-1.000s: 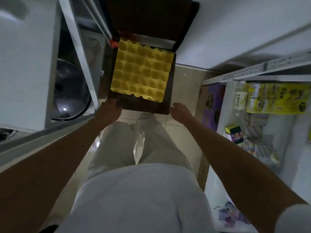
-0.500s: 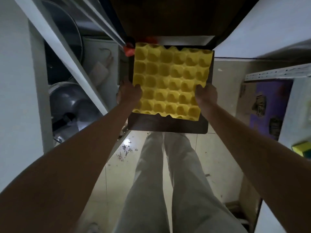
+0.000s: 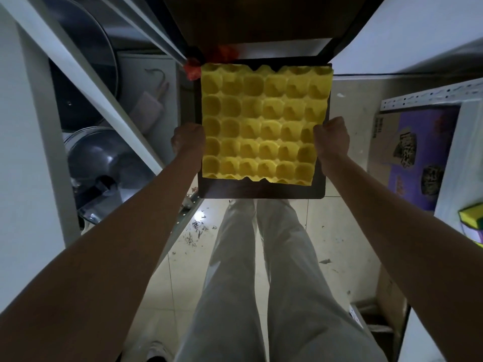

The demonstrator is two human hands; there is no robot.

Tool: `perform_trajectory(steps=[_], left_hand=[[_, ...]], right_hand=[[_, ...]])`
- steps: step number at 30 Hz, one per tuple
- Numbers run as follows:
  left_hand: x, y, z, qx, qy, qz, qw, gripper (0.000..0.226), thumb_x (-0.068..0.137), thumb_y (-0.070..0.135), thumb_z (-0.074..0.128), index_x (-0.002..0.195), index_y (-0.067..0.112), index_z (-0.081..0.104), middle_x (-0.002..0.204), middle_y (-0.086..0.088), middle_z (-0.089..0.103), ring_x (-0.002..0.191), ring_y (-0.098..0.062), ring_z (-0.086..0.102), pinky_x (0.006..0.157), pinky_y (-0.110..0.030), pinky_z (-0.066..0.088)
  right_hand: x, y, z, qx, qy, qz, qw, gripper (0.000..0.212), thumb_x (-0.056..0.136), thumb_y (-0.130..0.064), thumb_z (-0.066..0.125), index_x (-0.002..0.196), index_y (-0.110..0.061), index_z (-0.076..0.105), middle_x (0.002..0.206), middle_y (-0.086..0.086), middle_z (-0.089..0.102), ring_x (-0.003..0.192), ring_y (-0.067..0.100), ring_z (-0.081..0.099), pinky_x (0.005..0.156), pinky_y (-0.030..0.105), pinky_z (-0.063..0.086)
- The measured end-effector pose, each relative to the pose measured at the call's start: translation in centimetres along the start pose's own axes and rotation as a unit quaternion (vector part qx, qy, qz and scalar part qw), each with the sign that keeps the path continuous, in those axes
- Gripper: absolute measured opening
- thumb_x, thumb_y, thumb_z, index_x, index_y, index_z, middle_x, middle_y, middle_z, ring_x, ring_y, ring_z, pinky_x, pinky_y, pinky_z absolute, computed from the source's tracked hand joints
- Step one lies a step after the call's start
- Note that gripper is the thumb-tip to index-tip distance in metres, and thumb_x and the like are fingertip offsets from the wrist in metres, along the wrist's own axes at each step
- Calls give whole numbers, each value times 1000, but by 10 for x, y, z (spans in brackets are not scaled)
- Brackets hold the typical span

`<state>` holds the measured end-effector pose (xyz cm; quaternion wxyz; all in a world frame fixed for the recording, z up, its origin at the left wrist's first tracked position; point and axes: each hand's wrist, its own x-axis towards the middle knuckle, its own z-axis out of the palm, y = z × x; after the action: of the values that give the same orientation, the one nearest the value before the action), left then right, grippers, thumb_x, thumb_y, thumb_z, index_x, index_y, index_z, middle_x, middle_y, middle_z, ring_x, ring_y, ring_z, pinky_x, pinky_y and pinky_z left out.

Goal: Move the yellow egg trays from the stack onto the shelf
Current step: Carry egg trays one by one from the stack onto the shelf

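Head view. A yellow moulded-pulp egg tray (image 3: 264, 124) with rows of cups lies on a dark brown square board (image 3: 261, 190) at 12 o'clock, above the person's light trousers (image 3: 261, 270). The left hand (image 3: 188, 139), at 9 o'clock of the tray, and the right hand (image 3: 331, 138), at 3 o'clock, grip its side edges, fingers curled closed. A white metal shelf frame (image 3: 86, 82) with steel pots (image 3: 104, 163) stands at 10 o'clock.

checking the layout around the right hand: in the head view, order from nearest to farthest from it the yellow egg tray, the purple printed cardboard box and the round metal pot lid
1. Yellow egg tray: touching the right hand, at its inner side.
2. Purple printed cardboard box: on the floor, off to the hand's right.
3. Round metal pot lid: far left, on the rack beyond the left hand.
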<state>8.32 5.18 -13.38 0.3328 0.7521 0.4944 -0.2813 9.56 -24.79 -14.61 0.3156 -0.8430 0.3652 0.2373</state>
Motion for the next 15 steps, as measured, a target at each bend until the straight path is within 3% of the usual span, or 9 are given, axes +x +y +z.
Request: perform_trajectory(steps=[4,6,7,8,11,13,15], left_hand=[[4,-10,-7,11,9,3,1000,38,105,25,51,131,5,70,135,-17,70,131,-37,65,109,-47,55],[3,-8,-9,43,22,6,999,31,106,26,52,105,5,75,106,-13,74,122,-34,69,85,-32,59],[1,-6,-9,44,31,1,999,32,106,27,51,90,7,71,92,-9,70,118,-33,70,71,-27,52],[-1,-3,-8,53,30,13,998,32,104,29,51,85,9,69,87,-7,68,116,-33,70,68,-23,46],[-3,-4,-5,58,49,86,993,16,97,27,55,94,20,69,97,-2,70,110,-32,69,88,-33,55],[-2,-7,-5,79,46,98,991,26,95,28,59,117,17,67,118,-5,71,115,-30,68,98,-40,57],[3,-10,-6,94,59,99,989,34,95,26,62,127,14,65,129,-9,70,118,-30,68,100,-41,57]], right_hand=[[2,2,-2,-43,-14,-57,997,28,89,-26,56,111,-9,59,97,5,62,89,24,56,73,32,39],[2,3,-1,-57,-6,-86,995,23,92,-29,57,107,-11,60,93,0,59,86,20,53,71,30,36],[2,3,-1,-61,-3,-97,993,22,93,-29,57,106,-12,61,91,-2,59,85,20,53,71,29,36],[1,3,0,-67,0,-105,992,21,93,-29,56,106,-13,61,91,-2,59,85,19,53,70,29,37],[-1,-1,0,-92,16,-99,991,17,94,-22,51,106,-18,62,90,-4,58,84,19,52,70,30,37],[-6,-4,0,-100,27,-100,990,20,93,-14,46,102,-22,61,89,-5,58,83,19,52,68,30,38],[-10,-5,-2,-99,32,-123,987,19,91,-12,47,99,-23,60,86,-6,59,80,18,53,64,29,39]])
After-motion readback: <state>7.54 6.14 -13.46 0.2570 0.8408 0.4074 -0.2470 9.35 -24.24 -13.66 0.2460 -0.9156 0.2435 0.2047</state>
